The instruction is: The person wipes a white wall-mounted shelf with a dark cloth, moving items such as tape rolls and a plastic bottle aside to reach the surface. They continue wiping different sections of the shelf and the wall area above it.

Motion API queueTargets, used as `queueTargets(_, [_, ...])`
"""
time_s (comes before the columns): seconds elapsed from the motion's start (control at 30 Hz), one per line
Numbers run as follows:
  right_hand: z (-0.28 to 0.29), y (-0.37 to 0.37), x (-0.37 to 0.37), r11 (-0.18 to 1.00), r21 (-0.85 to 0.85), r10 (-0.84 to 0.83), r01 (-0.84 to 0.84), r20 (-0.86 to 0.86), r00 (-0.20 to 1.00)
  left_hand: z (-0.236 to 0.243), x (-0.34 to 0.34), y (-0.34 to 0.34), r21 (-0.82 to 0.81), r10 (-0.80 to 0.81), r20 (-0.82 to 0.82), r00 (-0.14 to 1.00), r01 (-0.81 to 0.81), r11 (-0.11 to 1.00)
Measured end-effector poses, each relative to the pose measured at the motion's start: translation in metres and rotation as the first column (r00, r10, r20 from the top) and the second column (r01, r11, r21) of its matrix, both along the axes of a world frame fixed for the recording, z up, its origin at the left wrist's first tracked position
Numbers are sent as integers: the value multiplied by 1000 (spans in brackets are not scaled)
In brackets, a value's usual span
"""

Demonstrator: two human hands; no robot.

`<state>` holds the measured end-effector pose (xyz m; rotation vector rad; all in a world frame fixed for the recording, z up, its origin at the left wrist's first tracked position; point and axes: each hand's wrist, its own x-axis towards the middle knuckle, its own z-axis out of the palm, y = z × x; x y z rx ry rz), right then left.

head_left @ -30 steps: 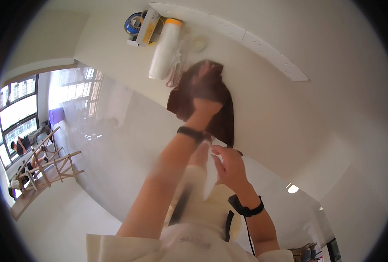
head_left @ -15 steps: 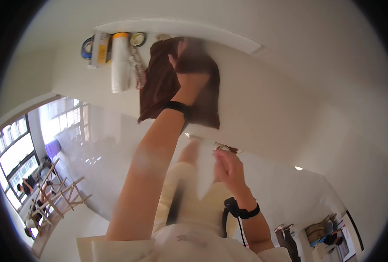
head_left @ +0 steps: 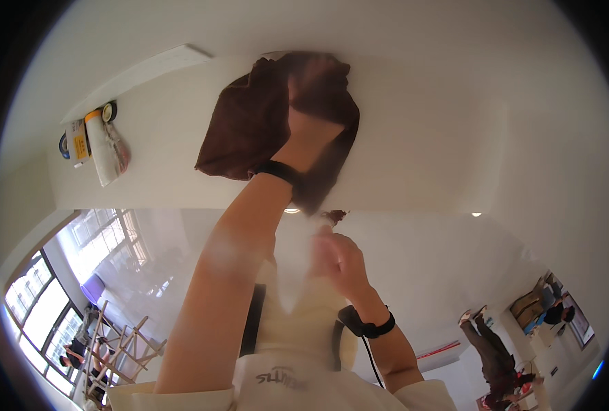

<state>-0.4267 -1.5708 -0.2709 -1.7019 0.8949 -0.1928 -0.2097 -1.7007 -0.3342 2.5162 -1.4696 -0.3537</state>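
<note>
the brown cloth (head_left: pixel 245 129) has moved away from the box (head_left: pixel 77 142), left hand (head_left: pixel 307 118) on it, right hand (head_left: pixel 343 264) half-curled, grips unclear.

Left hand (head_left: pixel 306 118) on dark brown cloth (head_left: pixel 242 130), fingers kinda blurry. Right hand (head_left: pixel 343 264) loosely curled, closer to body. Plastic-wrapped roll (head_left: pixel 104 152), tape roll (head_left: pixel 114 108) off left, side by side.

Brown cloth (head_left: pixel 239 130), eleven o'clock: matt, creased. Whitish roll (head_left: pixel 104 156), between nine and ten: smooth plastic. Pale desk (head_left: pixel 421 137): smooth, matt.
</note>
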Motion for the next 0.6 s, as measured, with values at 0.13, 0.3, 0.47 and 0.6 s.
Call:
queueTargets(0.13, [-12, -16, -47, 990, 92, -94, 107, -133, 987, -2, -29, -26, -95, -84, -1, 996, 84, 992])
queueTargets(0.3, [-26, -27, -92, 977, 4, -213, 215, -97, 972, -7, -70, -68, -177, -215, -98, 972, 196, 965])
queueTargets(0.47, [-29, -39, -126, 955, 64, -280, 288, -113, 953, 7, -128, -115, -326, -288, -26, 957, 265, 908])
queueTargets(0.6, [-29, -50, -145, 928, 156, -322, 337, -113, 940, 15, -164, -151, -294, -375, -166, 912, 317, 902])
